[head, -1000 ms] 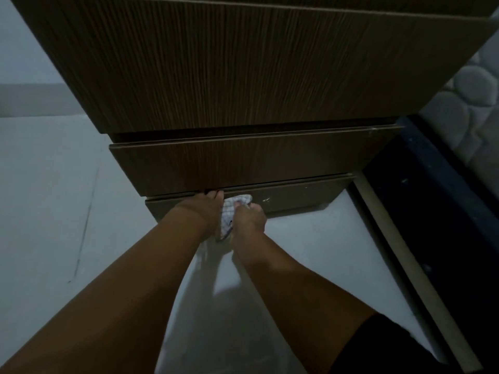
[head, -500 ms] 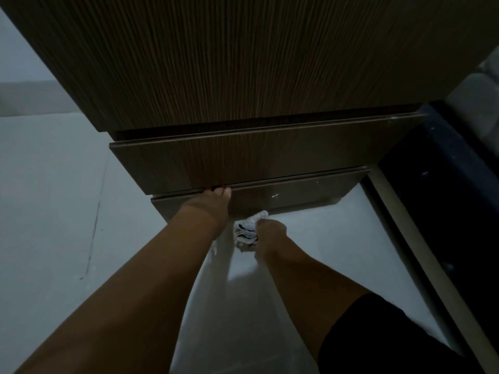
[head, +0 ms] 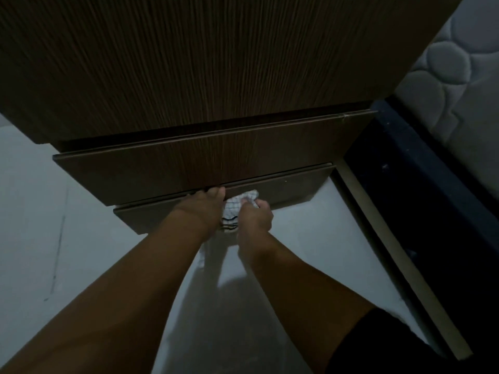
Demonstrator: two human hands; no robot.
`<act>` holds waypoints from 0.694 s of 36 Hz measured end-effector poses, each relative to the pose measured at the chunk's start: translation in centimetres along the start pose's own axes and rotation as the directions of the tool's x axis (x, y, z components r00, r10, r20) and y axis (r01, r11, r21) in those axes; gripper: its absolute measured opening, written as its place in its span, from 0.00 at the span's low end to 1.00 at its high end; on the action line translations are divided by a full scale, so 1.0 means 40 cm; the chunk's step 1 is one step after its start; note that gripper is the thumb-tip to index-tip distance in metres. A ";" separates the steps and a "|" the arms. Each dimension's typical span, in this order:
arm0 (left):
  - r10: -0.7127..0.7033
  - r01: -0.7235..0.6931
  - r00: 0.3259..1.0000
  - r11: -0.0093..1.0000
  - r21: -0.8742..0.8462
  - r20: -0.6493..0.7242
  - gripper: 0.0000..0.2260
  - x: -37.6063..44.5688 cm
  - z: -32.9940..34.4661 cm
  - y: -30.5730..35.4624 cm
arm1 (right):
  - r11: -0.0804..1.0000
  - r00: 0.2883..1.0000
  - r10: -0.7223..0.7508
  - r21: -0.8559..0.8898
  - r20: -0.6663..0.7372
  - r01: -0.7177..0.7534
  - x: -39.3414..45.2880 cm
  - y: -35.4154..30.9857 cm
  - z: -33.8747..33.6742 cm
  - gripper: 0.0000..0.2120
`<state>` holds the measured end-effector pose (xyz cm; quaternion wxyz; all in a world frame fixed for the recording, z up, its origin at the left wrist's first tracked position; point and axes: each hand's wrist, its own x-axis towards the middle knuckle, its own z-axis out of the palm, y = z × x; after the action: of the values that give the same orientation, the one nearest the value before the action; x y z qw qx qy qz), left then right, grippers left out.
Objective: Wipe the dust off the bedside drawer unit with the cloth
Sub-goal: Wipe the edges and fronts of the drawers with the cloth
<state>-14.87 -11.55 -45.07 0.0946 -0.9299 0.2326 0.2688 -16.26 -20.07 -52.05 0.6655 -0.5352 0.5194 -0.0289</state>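
Bedside drawer unit of dark wood-grain veneer fills the upper frame, its top cut off by the edge and its surface dim in low light, so any dust cannot be made out. It stands on a pale floor beside a quilted mattress on a dark bed base. Two lower drawer fronts step outward below the top panel. At the bottom drawer, the left hand hooks its fingertips over the drawer's top edge; those tips are hidden in the gap. The right hand grips a bunched white checked cloth against the drawer front, partly covered by both hands.
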 end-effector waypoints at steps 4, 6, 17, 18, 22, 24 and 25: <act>-0.036 0.036 0.999 0.999 -0.012 0.006 0.27 0.013 0.000 0.011 | 0.985 0.997 0.082 -0.154 0.012 -0.079 0.043 0.011 -0.013 0.16; -0.042 0.042 0.999 0.999 -0.004 -0.009 0.27 0.014 0.004 0.013 | 0.981 0.997 0.061 -0.187 0.048 -0.051 0.058 0.015 -0.020 0.16; -0.082 0.081 0.996 0.996 0.035 0.022 0.28 0.012 0.009 0.020 | 0.898 1.000 0.016 -0.439 0.024 -0.004 0.052 0.042 -0.061 0.20; -0.089 0.088 0.996 0.995 0.036 0.016 0.28 0.012 0.009 0.023 | 0.969 0.999 0.036 -0.247 0.016 -0.031 0.043 0.041 -0.060 0.18; -0.051 0.051 0.996 0.999 0.001 -0.067 0.26 0.017 -0.001 0.050 | 0.998 0.986 -0.056 0.033 -0.154 0.062 -0.006 0.030 -0.051 0.11; 0.012 -0.012 0.994 1.000 0.006 -0.105 0.26 0.024 -0.006 0.069 | 0.986 0.984 -0.112 0.107 -0.137 0.127 -0.015 0.008 -0.050 0.10; 0.034 -0.034 0.993 0.999 0.007 -0.113 0.26 0.028 -0.007 0.078 | 0.980 0.988 -0.108 0.152 -0.114 0.125 -0.017 -0.010 -0.049 0.11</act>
<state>-15.40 -14.79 -45.61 0.0789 -0.9393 0.2540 0.2165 -17.77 -21.16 -51.07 0.6749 -0.5076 0.5177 -0.1373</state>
